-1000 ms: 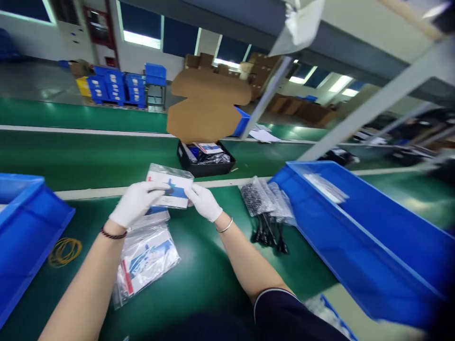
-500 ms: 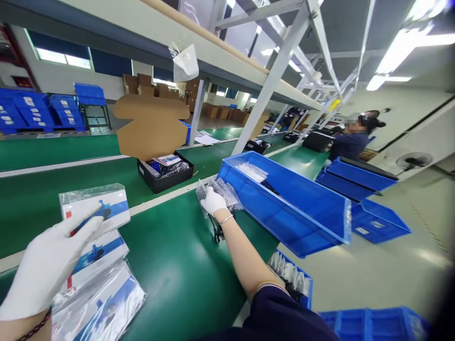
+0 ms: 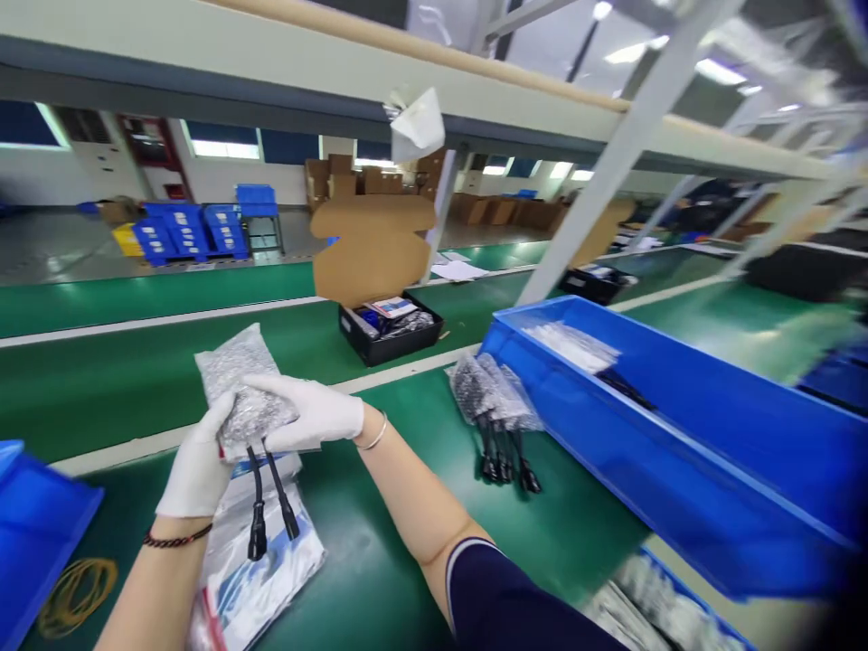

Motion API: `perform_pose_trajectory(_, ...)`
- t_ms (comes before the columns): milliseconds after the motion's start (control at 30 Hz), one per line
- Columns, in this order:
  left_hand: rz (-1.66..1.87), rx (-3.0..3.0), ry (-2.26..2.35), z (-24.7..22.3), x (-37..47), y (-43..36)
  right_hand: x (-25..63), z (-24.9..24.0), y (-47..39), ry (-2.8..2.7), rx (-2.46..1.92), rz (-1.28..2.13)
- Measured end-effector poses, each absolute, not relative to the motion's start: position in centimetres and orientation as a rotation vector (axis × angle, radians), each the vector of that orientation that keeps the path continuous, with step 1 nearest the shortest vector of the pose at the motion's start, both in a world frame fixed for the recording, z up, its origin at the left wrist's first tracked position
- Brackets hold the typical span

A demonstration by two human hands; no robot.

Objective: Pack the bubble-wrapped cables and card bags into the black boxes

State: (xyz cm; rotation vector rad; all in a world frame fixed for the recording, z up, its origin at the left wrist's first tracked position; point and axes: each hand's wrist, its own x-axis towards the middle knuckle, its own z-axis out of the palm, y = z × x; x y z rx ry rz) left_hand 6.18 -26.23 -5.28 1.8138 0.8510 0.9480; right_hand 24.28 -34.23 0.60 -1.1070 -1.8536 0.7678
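Observation:
A bubble-wrapped packet point(image 3: 254, 398) with two black connector cables point(image 3: 257, 520) hanging from it is held between both my gloved hands. My left hand point(image 3: 200, 470) grips its left lower side, fingers closed on it. From the right, my right hand point(image 3: 308, 411) has its fingers over the front of the packet. Below lie plastic-bagged leaflets point(image 3: 271, 579) with blue and white print, partly covered by the cables. Several more bubble-wrapped cables point(image 3: 492, 398) lie on the green surface beside the long blue bin.
The long blue bin point(image 3: 678, 461) stands at right, holding clear bags. A black box point(image 3: 390, 344) with a raised cardboard lid point(image 3: 372, 244) sits beyond the white strip. Rubber bands point(image 3: 78, 592) lie near a blue bin point(image 3: 33, 533) at left. A slanted post point(image 3: 610, 172) rises behind.
The view has turned left. My right hand has moved from the wrapped cables to my left hand, bringing a wrapped packet over the leaflets.

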Motion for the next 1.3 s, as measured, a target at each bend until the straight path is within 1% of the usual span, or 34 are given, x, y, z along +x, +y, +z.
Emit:
perform_pose_trajectory(100, 0.984, 1.760, 0.853, -4.7, 5.9, -26.0, 24.2, -0.9, -33.0, -1.715, -1.110, 0.769)
perform_pose_trajectory(167, 0.947, 1.711, 0.846, -4.0, 6.6, -26.5, 24.1, -1.9, -32.5, -1.541, -1.265, 0.688)
perform_pose_trajectory(267, 0.860, 1.472, 0.767, -3.2, 7.9, -27.2, 24.0, -2.9, -31.9, -1.404, -1.426, 0.573)
perform_pose_trajectory(467, 0.787, 1.368, 0.743, -3.7, 8.3, -27.2, 24.6, -3.8, -31.2, -1.321, -1.403, 0.668)
perform_pose_trajectory(800, 0.723, 1.352, 0.606, -3.0, 8.2, -27.5, 24.7, -2.9, -31.5, -1.254, -1.408, 0.773)
perform_pose_trajectory(1100, 0.694, 1.379, 0.686, -3.1, 8.2, -27.4, 24.6, -2.4, -31.8, -1.242, -1.446, 0.800)
perform_pose_trajectory(1300, 0.656, 1.362, 0.754, -2.9, 8.2, -27.7, 24.6, -1.9, -32.2, -1.205, -1.415, 0.893)
